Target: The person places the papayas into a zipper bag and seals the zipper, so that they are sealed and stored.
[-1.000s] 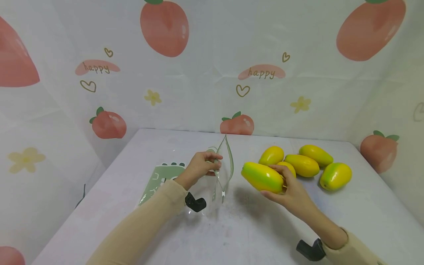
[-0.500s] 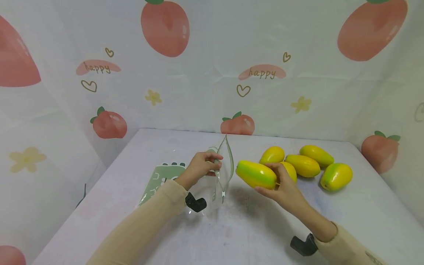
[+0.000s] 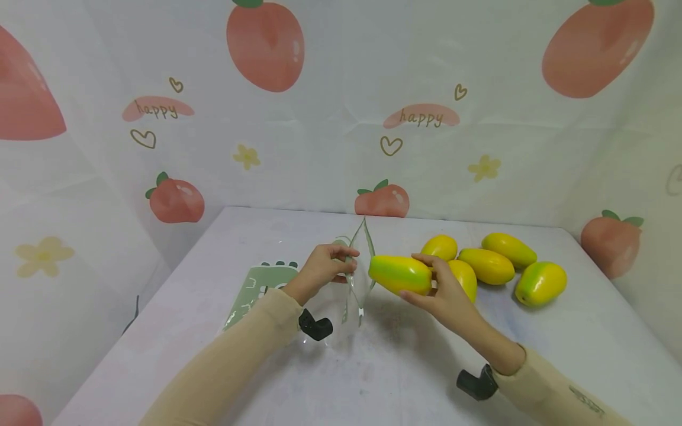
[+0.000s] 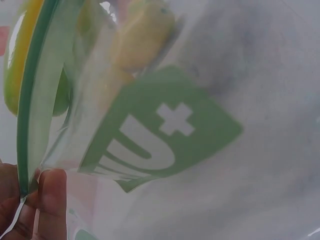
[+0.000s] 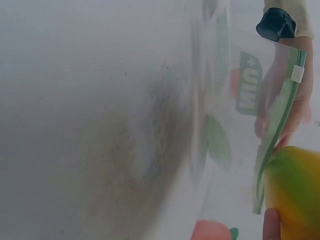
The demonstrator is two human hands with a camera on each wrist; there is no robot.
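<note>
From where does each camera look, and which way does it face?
Head: worn there, facing forward and down at the held yellow-green oval fruit; left hand, right hand and beige sleeves show.
Left wrist: worn there, facing the clear plastic zip bag; left fingers show.
Right wrist: worn there, facing the bag and white tabletop; one right-hand digit, left hand and sleeve show.
Head and right wrist share bag, fruit and hands.
</note>
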